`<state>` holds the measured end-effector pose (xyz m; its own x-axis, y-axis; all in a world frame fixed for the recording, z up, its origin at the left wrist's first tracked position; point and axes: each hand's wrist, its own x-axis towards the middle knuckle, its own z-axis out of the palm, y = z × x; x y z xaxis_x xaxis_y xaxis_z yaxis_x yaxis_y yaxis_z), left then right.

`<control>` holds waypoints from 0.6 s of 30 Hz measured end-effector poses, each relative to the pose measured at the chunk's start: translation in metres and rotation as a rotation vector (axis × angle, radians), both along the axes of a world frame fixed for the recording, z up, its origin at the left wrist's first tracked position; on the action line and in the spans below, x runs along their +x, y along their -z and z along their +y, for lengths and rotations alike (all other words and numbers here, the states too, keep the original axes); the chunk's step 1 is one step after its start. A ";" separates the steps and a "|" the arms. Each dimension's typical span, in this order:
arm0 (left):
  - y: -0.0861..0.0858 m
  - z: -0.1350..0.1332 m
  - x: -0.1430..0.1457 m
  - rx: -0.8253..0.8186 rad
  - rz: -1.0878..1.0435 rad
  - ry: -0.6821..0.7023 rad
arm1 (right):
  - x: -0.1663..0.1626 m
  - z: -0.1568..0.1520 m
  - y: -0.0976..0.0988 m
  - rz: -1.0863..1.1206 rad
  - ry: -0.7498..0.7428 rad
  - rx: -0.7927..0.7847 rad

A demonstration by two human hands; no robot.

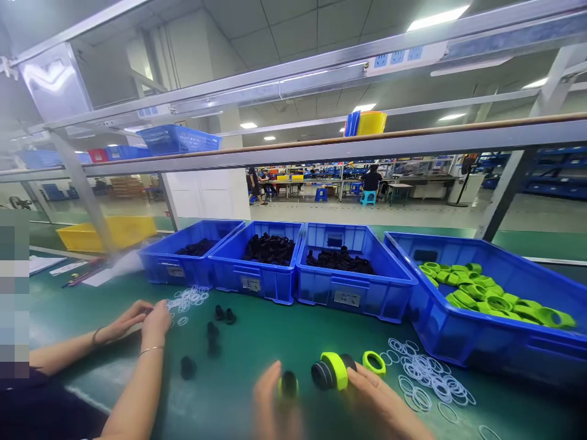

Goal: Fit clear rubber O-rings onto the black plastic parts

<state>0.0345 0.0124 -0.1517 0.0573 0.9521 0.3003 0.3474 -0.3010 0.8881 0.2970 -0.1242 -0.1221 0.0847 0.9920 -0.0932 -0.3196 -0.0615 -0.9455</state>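
Observation:
My left hand [268,400] is blurred at the bottom centre, its fingers around a small black part with a green rim [288,385]. To its right, my right hand [383,400] grips a black cylinder with a lime-green ring on it [331,371], held just above the green table [275,333]. A loose lime-green ring [374,362] lies on the table beside that hand. A pile of thin white O-rings [428,376] lies to the right of my right hand.
Three blue bins [270,281] of black parts and one blue bin [463,339] of green rings line the table's back. A co-worker's two hands [142,318] work at the left near white O-rings [188,299] and loose black parts [213,336]. A yellow bin [87,235] sits far left.

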 end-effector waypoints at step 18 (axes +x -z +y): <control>-0.068 -0.003 0.001 0.017 -0.026 0.159 | 0.003 -0.032 -0.003 -0.400 -0.171 0.064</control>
<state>0.0352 0.0099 -0.0834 0.1990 0.9264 0.3197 0.2714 -0.3656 0.8903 0.2999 -0.1564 -0.1190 -0.0638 0.9977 -0.0247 0.0825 -0.0194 -0.9964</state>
